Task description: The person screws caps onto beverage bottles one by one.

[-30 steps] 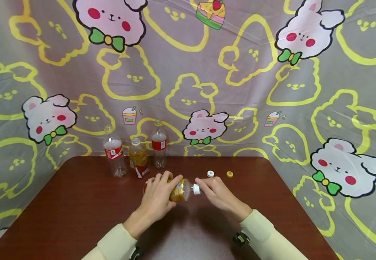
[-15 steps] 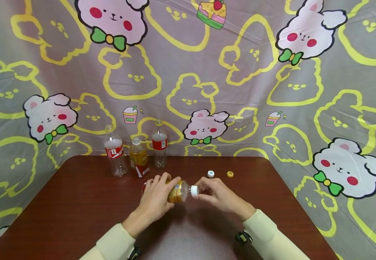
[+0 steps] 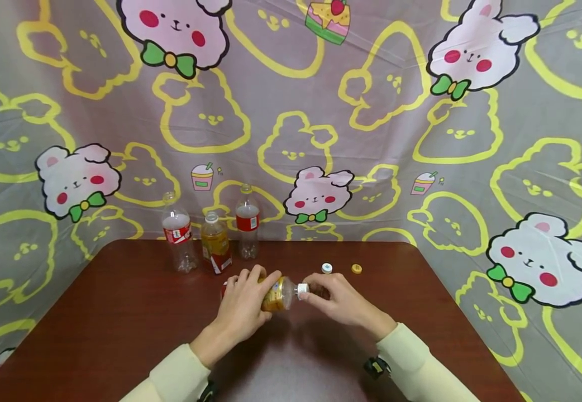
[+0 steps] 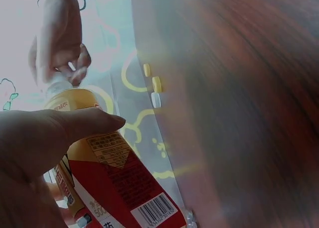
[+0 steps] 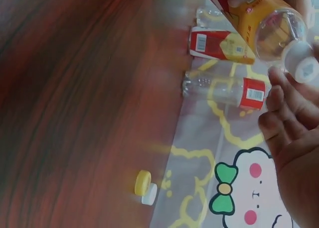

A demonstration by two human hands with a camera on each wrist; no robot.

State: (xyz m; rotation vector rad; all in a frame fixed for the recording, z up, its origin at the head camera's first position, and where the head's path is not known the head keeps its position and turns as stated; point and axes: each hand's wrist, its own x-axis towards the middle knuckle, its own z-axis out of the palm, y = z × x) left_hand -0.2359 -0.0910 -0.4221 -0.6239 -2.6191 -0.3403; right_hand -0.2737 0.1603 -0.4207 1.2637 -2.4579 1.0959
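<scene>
My left hand (image 3: 243, 301) grips a plastic drink bottle (image 3: 275, 296) with a yellow and red label, tipped onto its side above the table with its neck to the right. In the left wrist view, my thumb lies across the bottle's label (image 4: 134, 183). A white cap (image 3: 303, 290) sits on the bottle's neck. My right hand (image 3: 343, 301) pinches this cap between thumb and fingers. The right wrist view shows the cap's flat top (image 5: 305, 70) with fingertips (image 5: 275, 76) at its edge.
Standing at the back left of the brown table (image 3: 135, 312) are two clear bottles with red labels, one (image 3: 177, 234) left and one (image 3: 248, 223) right of a yellow-and-red bottle (image 3: 215, 245). A loose white cap (image 3: 327, 268) and yellow cap (image 3: 356, 268) lie at the back right.
My right hand's fingers have shifted around the cap, opening out about half a second ago and now closed on it again. The left hand and bottle have barely moved.
</scene>
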